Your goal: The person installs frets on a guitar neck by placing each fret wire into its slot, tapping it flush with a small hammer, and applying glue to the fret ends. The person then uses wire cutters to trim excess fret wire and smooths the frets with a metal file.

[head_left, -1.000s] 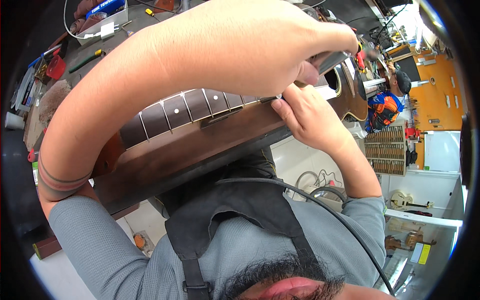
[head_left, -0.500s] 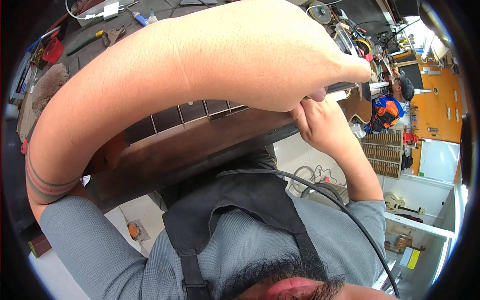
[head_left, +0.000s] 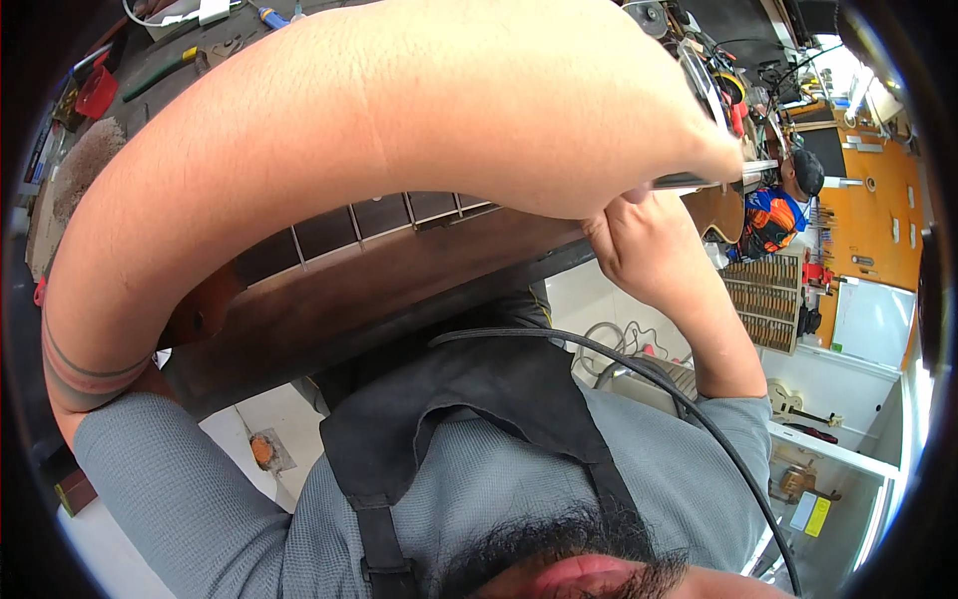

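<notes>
A fretboard [head_left: 330, 230] on a dark brown guitar neck lies across the bench in front of me, with pale fret wires. My left forearm arches over it, and my left hand [head_left: 629, 125] is closed on a dark metal tool, largely hidden under the hand; a shiny edge [head_left: 679, 183] shows below its fingers. My right hand [head_left: 639, 240] is bent closed directly under the left one, at the near edge of the neck, its fingertips hidden, so what it holds cannot be made out. Part of a guitar body [head_left: 720, 215] shows just right of it.
Pliers [head_left: 165, 75], a red container [head_left: 97, 95] and a brush-like pile [head_left: 85, 170] lie on the cluttered bench. At right are a co-worker [head_left: 773, 215], a slotted rack [head_left: 758, 299], an orange tool board [head_left: 878, 210] and a cream guitar [head_left: 788, 404]. A black cable [head_left: 589, 342] crosses my apron.
My left hand and forearm have shifted right along the neck, covering more of it and the tool. My right hand has moved slightly right and down, remaining closed.
</notes>
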Tool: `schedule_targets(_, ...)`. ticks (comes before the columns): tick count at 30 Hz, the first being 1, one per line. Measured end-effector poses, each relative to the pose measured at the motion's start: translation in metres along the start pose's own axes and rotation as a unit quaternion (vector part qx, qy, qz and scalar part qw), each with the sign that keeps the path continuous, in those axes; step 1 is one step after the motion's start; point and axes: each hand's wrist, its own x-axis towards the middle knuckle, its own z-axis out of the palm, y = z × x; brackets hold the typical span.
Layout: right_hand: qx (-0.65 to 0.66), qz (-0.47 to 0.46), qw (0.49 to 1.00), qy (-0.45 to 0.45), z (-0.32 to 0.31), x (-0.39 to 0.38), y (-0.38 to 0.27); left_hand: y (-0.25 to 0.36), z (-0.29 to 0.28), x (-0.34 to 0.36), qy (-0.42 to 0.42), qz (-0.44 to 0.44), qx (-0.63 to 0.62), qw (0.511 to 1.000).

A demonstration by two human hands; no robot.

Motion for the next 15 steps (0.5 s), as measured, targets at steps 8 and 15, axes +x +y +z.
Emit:
schedule_targets(8,0.003,0.062,0.997,-0.045,-0.003,0.001,-0.007,-0.001,0.004,0.012,-0.025,-0.055,0.008,0.998)
schedule_targets(15,-0.033,-0.018,0.999,0.034,0.002,0.003,-0.001,-0.005,0.006,0.014,-0.029,-0.067,0.011,0.997)
